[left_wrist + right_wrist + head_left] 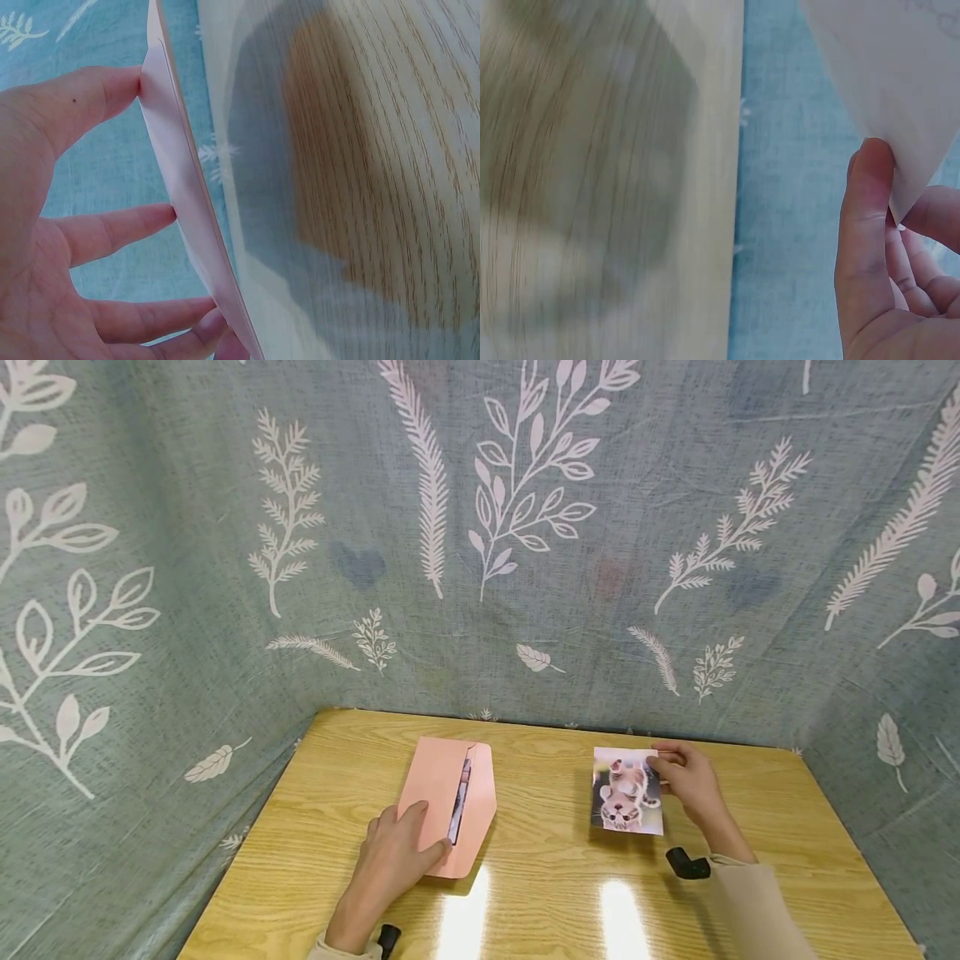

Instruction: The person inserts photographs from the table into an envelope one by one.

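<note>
A pink envelope [437,774] is toward the left of the table, its pointed flap open to the right. Part of a picture [460,802] shows in its opening. My left hand [393,852] holds the envelope by its near left part, thumb close to the opening. In the left wrist view the envelope [176,142] appears almost edge-on, raised over the table. My right hand [688,779] pinches a kitten photo [626,792] at its upper right corner; the kitten is upside down. Seen from the right wrist, the photo's pale back [900,82] carries faint marks.
The wooden table [547,827] has bright glare spots near its front. A blue-green curtain [480,652] with white leaf prints surrounds it at the back and sides. Black wrist devices [687,864] sit at both sleeves.
</note>
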Motion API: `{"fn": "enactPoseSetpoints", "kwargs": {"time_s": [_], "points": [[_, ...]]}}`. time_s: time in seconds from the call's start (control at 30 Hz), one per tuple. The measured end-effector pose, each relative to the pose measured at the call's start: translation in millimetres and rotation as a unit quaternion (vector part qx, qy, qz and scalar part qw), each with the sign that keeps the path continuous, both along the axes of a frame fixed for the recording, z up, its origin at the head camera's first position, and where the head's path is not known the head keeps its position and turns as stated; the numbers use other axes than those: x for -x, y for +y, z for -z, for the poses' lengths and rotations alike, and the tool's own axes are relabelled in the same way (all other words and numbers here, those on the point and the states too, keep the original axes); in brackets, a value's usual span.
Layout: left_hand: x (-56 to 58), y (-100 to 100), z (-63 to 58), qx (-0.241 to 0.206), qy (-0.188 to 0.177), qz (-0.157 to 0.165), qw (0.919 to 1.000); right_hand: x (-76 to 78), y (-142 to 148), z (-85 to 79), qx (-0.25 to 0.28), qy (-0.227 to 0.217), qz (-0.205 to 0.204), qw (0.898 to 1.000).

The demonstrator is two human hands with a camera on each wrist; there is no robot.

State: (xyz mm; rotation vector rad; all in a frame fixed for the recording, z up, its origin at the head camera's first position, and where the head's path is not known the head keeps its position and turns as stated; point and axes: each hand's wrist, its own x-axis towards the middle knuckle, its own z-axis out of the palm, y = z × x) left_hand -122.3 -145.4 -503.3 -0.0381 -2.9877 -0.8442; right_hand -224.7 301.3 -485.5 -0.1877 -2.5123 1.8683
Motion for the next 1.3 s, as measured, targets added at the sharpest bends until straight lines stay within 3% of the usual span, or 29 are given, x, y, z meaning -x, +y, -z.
{"fn": "enactPoseSetpoints", "kwargs": {"time_s": [0.57, 1.3], "points": [[0.6, 3.8, 0.1, 0.001, 0.0, 0.003, 1.0, 0.6, -56.1, -9.3, 0.028, 0.01, -0.017, 0.999], [-0.5, 5.8, -0.7, 0.006, 0.008, 0.0, 1.0, 8.8, -137.2, 5.1, 0.074, 0.025, -0.028, 0.997]]}}
